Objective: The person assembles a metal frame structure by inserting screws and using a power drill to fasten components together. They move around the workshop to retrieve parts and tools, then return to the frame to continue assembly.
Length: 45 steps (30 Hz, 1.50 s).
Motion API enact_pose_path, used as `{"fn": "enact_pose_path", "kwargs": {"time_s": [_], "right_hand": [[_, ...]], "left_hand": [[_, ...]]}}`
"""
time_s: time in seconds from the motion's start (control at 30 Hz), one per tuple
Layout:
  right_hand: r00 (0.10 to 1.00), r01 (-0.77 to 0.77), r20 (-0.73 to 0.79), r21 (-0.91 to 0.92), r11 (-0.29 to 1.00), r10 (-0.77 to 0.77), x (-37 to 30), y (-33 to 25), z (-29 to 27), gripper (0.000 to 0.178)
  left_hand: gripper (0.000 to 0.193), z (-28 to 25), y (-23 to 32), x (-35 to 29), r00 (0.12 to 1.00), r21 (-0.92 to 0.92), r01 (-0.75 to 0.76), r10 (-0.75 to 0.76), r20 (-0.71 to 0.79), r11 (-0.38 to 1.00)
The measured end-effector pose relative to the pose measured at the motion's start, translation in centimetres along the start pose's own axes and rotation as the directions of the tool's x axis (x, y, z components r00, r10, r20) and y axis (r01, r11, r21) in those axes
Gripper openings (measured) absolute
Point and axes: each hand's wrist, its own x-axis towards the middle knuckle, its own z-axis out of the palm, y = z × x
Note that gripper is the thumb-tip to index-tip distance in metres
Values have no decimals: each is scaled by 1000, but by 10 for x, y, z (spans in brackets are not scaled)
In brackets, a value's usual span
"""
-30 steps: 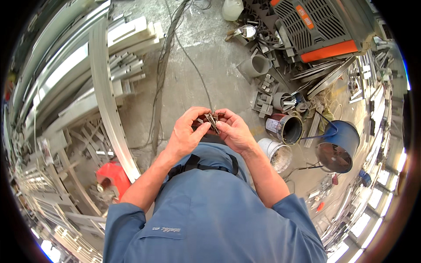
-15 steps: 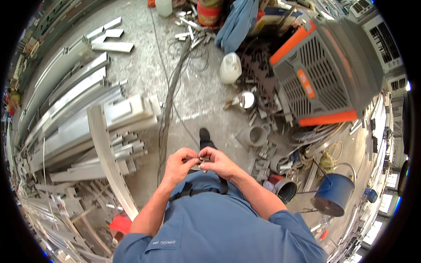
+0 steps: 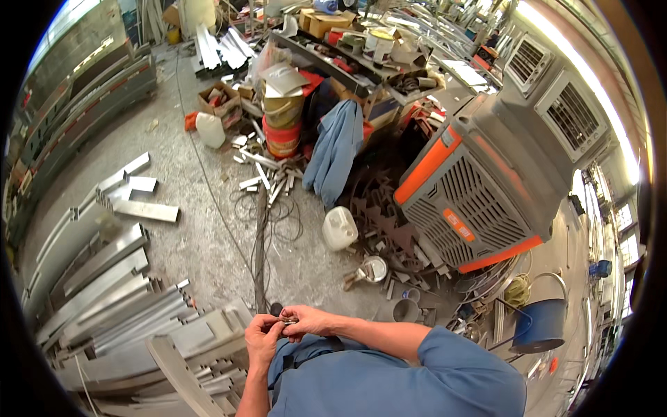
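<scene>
Metal bars: a stack of long silvery bars (image 3: 132,313) lies at the person's left, its lower end near the left forearm.
Floor cable: a dark, thick cable (image 3: 260,271) runs down the concrete toward the hands; it now passes above them rather than well to their left.
Left hand: bent, its thumb and fingers pinched on a small metal piece; this hand (image 3: 262,340) sits lower and further left in view than half a second ago.
Small metal piece: this piece (image 3: 289,320) is between the two hands, in front of the waist, mostly hidden by fingers; its shape is too small to tell.
Right hand: fingers curled around the same spot, apparently grasping the piece too; this hand (image 3: 310,321) meets the left one, its forearm now stretched across the body.
Blue jacket: the hanging garment (image 3: 333,149), cut off at the top edge before, shows whole now that the view has tipped up.
White jug: it (image 3: 340,229) stands ahead, well apart from the hands.
Vented machine: the grey, orange-trimmed unit (image 3: 479,194) is at the right.
Meaning: the gaze seems to lift while the two-handed handling apparently continues.
</scene>
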Motion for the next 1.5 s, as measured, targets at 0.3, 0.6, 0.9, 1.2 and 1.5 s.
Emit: {"fn": "enact_pose_path", "kwargs": {"time_s": [0.3,0.6,0.9,1.2,1.5], "right_hand": [[983,98,-171,232,968,-58,74,-91,-142,41],[739,373,-613,25,927,-281,96,-262,-501,11],[194,-227,-631,-774,591,-751,72,-496,-756,38],[-275,136,-601,-797,589,-750,135,-411,-723,23],[872,488,486,-856,169,-57,222,-73,-379,28]], "left_hand": [[16,-34,21,157,998,205,5,9,-66,979],[18,-119,-192,207,731,7,522,-443,-519,853],[54,39,-22,224,822,775,518,-462,-334,362],[21,62,-54,215,742,141,387,-217,-634,911],[38,152,-182,-1,360,-61,602,-339,-869,796]]}}
